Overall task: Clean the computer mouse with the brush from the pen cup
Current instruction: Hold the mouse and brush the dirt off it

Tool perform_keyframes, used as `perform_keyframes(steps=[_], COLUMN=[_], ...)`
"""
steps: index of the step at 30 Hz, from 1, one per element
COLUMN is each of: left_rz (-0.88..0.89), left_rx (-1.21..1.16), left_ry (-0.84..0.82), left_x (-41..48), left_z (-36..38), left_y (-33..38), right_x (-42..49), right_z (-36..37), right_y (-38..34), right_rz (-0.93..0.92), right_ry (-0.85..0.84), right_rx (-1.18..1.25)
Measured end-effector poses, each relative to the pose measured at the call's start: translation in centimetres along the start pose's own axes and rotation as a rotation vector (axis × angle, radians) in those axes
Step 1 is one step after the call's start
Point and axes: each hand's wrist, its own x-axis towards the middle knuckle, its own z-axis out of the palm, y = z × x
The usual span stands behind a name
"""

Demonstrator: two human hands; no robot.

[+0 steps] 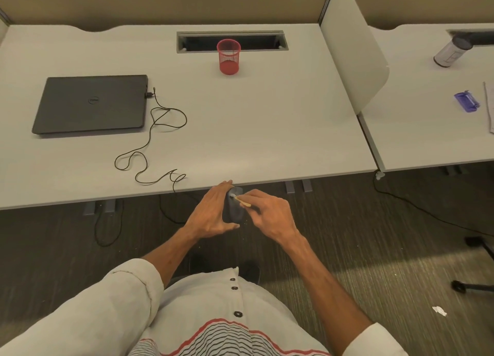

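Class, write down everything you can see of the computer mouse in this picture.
The computer mouse is dark grey, rounded and looks like plastic. The left hand hides part of it and grips it clear of the desk, just in front of the near edge, above the floor. Its long axis points away from the person. The pale tip of the brush, held by the right hand, touches its far end.

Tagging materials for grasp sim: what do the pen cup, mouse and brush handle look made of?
Pen cup: red mesh, likely painted metal; see-through wall. Mouse: dark grey matte shell, probably plastic. Brush handle: pale tan, likely wood or bamboo; too small to confirm.
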Motion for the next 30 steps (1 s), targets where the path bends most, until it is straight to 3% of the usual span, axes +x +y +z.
perform_keyframes(steps=[10, 18, 27, 30], left_rz=[0.007, 0.018, -0.012, 0.015], left_rx=[0.010, 0.032, -0.019, -0.021], left_ry=[-0.004, 0.000, 0.036, 0.031], left_x=[0.0, -0.3, -0.8, -0.8], left_z=[-0.2, -0.2, 0.2, 0.1], left_y=[0.0, 0.1, 0.1, 0.1], right_x=[-0.9, -0.1, -1.8, -1.8], right_z=[0.2, 0.4, 0.1, -0.1], right_y=[0.2, -0.3, 1.1, 1.7], right_rz=[-0.103, 0.001, 0.016, 0.162], right_ry=[-0.163, 0.060, -0.168, -0.032], right_rx=[-0.038, 0.035, 0.049, 0.184])
